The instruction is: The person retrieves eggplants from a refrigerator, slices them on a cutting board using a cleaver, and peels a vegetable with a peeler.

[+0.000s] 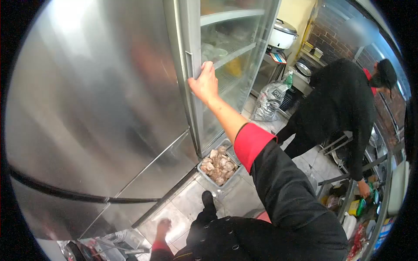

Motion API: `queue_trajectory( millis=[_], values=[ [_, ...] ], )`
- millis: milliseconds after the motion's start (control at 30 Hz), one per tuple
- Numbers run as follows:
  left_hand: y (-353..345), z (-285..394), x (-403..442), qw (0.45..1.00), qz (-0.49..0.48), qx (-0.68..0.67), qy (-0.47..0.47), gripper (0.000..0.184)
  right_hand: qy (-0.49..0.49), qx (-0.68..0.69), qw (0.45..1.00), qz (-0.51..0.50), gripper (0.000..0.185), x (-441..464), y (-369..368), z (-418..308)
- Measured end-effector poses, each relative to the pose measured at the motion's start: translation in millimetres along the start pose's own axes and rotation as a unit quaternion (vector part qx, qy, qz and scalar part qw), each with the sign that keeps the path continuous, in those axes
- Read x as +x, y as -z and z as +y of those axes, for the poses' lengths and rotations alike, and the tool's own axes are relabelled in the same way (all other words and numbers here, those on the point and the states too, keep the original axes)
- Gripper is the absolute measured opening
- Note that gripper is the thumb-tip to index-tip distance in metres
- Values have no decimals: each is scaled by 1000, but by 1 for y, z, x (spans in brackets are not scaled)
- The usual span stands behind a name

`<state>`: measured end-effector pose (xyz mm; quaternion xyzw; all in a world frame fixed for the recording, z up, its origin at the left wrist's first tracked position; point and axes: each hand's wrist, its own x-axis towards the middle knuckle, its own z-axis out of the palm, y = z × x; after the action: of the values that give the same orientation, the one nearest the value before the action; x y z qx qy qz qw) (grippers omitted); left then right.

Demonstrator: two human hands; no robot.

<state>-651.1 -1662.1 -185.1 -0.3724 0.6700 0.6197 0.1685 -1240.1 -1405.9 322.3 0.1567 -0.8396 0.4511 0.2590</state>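
Door (pixel 194 39), edge clamped in right hand (pixel 204 83), left hand (pixel 163 227) (blurred, grip unclear) above floor (pixel 190 196), tub (pixel 232 177) near door.

A black jacket (pixel 296 191) with round buttons (pixel 235 247) on its front, red cuffs (pixel 252 143) ending its sleeves; beyond its hem, a black shoe (pixel 208 200).

Head-worn view, facing forward and down, near glass door (pixel 235 48)

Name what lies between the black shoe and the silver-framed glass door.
A grey rectangular plastic tub of brownish chunks, on the tiled floor; head view.
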Motion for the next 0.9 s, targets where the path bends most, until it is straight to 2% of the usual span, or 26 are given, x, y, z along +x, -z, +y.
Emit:
queue_trajectory(
  millis=[33, 67, 167, 200, 233, 300, 333, 467, 500, 533, 567, 600, 633, 667, 700, 767, 800, 833, 900],
  values=[
    [-8, 70, 14, 998, 55, 4, 12, 32, -17, 4, 1000, 12, 58, -2, -4, -1],
    [-8, 125, 31, 998, 60, 5, -7, 30, 2, -7, 999, 33, 53, -5, -7, 0],
    [-7, 221, 86, 991, 29, 79, -105, 26, 15, -43, 997, 62, 51, -9, -9, -2],
    [-14, 261, 82, 998, 6, -7, -59, 24, 11, -39, 997, 62, 52, -9, -9, -2],
    [-19, 281, 97, 998, 9, 37, -40, 22, 8, -33, 998, 61, 53, -10, -10, -2],
    [-13, 270, 151, 977, -57, 153, -137, 17, 15, -19, 998, 60, 54, -13, -7, -1],
    [-27, 292, 140, 990, -44, 121, -65, 16, 13, -16, 998, 56, 51, -16, -1, -1],
    [-46, 273, 178, 980, -71, 167, -77, 18, 19, 40, 998, 42, 48, -48, 48, 29],
    [-46, 260, 188, 980, -133, 139, -53, 23, 21, 75, 996, 42, 48, -61, 62, 44],
    [-49, 244, 197, 974, -195, 110, -27, 30, -20, 61, 998, -1, 49, -74, 88, 49],
    [-53, 220, 210, 975, -193, 102, -27, 30, -60, 46, 996, -48, 50, -89, 114, 55],
    [-59, 196, 224, 914, -192, 313, -171, 37, -82, 11, 995, -52, 52, -114, 125, 78],
    [-67, 186, 234, 789, -175, 505, -302, 44, -102, -23, 993, -54, 54, -143, 131, 109],
    [-81, 213, 210, 820, -198, 490, -218, 54, -129, -69, 985, -92, 57, -173, 142, 135],
    [-95, 241, 193, 824, -192, 486, -219, 54, -154, -114, 973, -128, 60, -200, 152, 160],
    [-123, 315, 154, 871, -201, 423, -152, 56, -220, -82, 961, -144, 63, -245, 164, 201],
    [-137, 340, 159, 866, -222, 406, -191, 58, -234, -99, 956, -144, 63, -270, 169, 234],
    [-156, 374, 147, 889, -206, 342, -225, 57, -246, -116, 952, -143, 63, -284, 172, 263],
    [-202, 492, 88, 894, -200, 295, -272, 50, -358, -46, 919, -156, 69, -278, 191, 275]
  ],
)
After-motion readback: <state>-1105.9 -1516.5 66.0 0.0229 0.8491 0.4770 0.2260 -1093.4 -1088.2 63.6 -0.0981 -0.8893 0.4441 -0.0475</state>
